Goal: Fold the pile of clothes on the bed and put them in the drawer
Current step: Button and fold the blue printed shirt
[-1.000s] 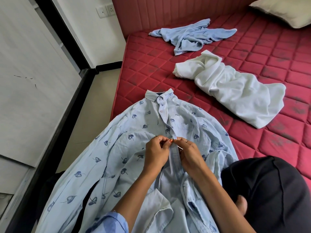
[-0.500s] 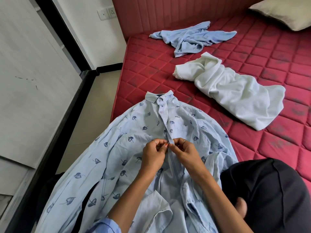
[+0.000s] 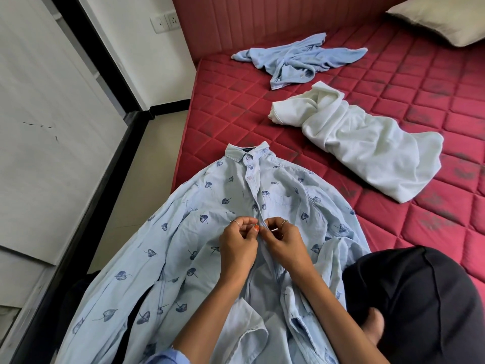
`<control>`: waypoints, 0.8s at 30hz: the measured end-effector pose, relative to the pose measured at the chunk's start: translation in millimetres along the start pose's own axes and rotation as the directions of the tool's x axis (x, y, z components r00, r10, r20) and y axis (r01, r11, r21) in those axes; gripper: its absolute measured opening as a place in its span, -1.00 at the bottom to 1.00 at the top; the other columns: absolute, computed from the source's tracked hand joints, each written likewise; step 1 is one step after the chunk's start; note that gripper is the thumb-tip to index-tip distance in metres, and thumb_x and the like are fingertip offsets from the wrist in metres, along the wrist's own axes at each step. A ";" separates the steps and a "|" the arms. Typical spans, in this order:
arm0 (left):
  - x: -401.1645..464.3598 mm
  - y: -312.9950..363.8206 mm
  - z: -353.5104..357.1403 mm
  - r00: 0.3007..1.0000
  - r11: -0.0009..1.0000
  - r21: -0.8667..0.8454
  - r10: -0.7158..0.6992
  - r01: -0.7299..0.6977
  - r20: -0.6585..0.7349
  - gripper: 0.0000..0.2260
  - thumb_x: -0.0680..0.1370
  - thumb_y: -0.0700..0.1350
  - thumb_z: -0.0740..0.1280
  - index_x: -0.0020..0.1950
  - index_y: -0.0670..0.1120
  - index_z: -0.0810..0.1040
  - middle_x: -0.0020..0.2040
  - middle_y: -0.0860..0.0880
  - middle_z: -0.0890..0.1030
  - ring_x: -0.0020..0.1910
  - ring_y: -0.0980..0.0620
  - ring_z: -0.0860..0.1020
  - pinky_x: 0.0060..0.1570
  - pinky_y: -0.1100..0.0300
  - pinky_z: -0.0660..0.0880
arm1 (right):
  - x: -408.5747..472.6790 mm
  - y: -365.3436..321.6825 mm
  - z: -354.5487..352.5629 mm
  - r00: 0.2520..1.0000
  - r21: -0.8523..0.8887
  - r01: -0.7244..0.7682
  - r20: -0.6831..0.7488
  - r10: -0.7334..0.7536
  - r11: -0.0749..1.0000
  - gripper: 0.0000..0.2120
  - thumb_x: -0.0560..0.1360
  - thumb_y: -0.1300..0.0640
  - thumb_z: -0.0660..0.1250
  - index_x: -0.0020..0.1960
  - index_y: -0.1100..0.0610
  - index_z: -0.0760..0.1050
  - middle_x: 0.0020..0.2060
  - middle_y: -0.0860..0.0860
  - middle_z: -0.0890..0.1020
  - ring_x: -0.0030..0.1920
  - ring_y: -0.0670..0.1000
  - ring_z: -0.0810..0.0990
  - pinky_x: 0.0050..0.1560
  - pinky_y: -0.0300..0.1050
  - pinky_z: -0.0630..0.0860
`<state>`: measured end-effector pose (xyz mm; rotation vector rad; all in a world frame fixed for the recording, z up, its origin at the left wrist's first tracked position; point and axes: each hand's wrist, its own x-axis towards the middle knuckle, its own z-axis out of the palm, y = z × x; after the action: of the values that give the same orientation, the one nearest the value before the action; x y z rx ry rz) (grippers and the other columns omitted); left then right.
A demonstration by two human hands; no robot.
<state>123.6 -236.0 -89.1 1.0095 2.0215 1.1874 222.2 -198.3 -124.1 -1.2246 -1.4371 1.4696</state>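
i see both hands, left hand (image 3: 237, 249) and right hand (image 3: 284, 244), pinching the button placket of the leaf-print shirt (image 3: 199, 240), which hangs over the red mattress (image 3: 393, 88) edge. white garment (image 3: 367, 143) and blue garment (image 3: 296, 59) lie farther in, apart.

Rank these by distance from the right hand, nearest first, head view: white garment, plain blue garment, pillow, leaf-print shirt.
1. leaf-print shirt: pinched at the placket by the right hand.
2. white garment: right of the collar, on the mattress.
3. plain blue garment: crumpled near the headboard.
4. pillow: far right corner.
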 end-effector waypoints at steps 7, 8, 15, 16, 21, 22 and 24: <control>2.0 4.7 3.2 0.995 0.992 -0.104 -0.080 0.074 -0.060 -0.88 0.50 -0.25 0.40 -0.11 -0.03 0.57 -0.21 0.03 0.66 -0.22 0.13 0.62 -0.21 0.38 0.50 | -1.4 -5.0 -6.6 0.994 0.238 -0.079 -0.053 0.094 0.968 -0.81 0.55 0.18 0.33 -0.21 0.18 0.61 -0.48 -0.10 0.56 -0.45 -0.17 0.44 -0.36 -0.32 0.36; 1.9 5.2 3.2 0.993 0.986 -0.138 -0.099 0.091 -0.059 -0.88 0.49 -0.25 0.41 -0.15 -0.03 0.58 -0.22 0.02 0.66 -0.23 0.12 0.63 -0.20 0.35 0.51 | -1.5 -4.8 -7.5 0.992 0.293 -0.108 -0.034 0.123 0.950 -0.79 0.55 0.17 0.32 -0.23 0.19 0.62 -0.46 -0.02 0.56 -0.42 -0.10 0.45 -0.34 -0.26 0.37; 1.9 2.8 2.4 0.990 0.984 -0.115 -0.140 0.135 -0.033 -0.93 0.49 -0.23 0.41 -0.16 -0.08 0.64 -0.21 -0.02 0.69 -0.23 0.09 0.63 -0.15 0.23 0.54 | -3.3 -8.1 -8.8 0.979 0.394 -0.205 0.079 0.189 0.896 -0.88 0.54 0.27 0.32 -0.14 0.23 0.60 -0.40 0.09 0.58 -0.47 -0.07 0.50 -0.46 -0.29 0.42; 1.7 2.7 1.8 0.993 0.991 -0.076 -0.114 0.112 -0.027 -0.93 0.50 -0.23 0.41 -0.15 -0.07 0.64 -0.21 -0.01 0.68 -0.21 0.09 0.64 -0.13 0.22 0.55 | -3.3 -7.6 -8.3 0.979 0.382 -0.202 0.083 0.184 0.902 -0.89 0.54 0.29 0.32 -0.15 0.22 0.59 -0.41 0.08 0.55 -0.47 -0.08 0.47 -0.46 -0.30 0.40; 3.2 5.7 -0.2 1.000 0.995 0.101 -0.020 0.019 0.013 -0.91 0.53 -0.20 0.36 -0.04 -0.12 0.66 -0.23 0.07 0.63 -0.22 0.17 0.60 -0.17 0.35 0.50 | -4.2 -7.6 -8.6 0.984 0.354 -0.177 0.097 0.152 0.918 -0.91 0.54 0.37 0.27 -0.13 0.29 0.51 -0.44 0.04 0.46 -0.49 -0.13 0.40 -0.46 -0.34 0.36; 3.2 6.9 -0.4 1.000 0.992 0.122 -0.016 0.014 0.019 -0.90 0.54 -0.17 0.35 -0.03 -0.11 0.66 -0.22 0.07 0.63 -0.20 0.15 0.60 -0.16 0.32 0.49 | -4.4 -7.4 -9.2 0.985 0.337 -0.168 0.098 0.143 0.927 -0.92 0.55 0.36 0.27 -0.11 0.30 0.50 -0.44 0.03 0.48 -0.48 -0.12 0.41 -0.44 -0.32 0.39; 2.9 9.1 -0.6 0.999 0.990 0.137 -0.022 0.018 0.029 -0.88 0.55 -0.09 0.34 -0.08 -0.08 0.67 -0.24 0.09 0.63 -0.19 0.11 0.60 -0.18 0.26 0.48 | -3.7 -5.8 -9.5 0.987 0.276 -0.152 0.099 0.130 0.949 -0.94 0.55 0.33 0.28 -0.09 0.31 0.49 -0.40 0.03 0.51 -0.45 -0.11 0.46 -0.38 -0.29 0.45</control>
<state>124.4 -231.0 -81.1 1.0641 2.1075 1.0279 231.6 -198.4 -117.2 -1.1182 -1.1573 1.7705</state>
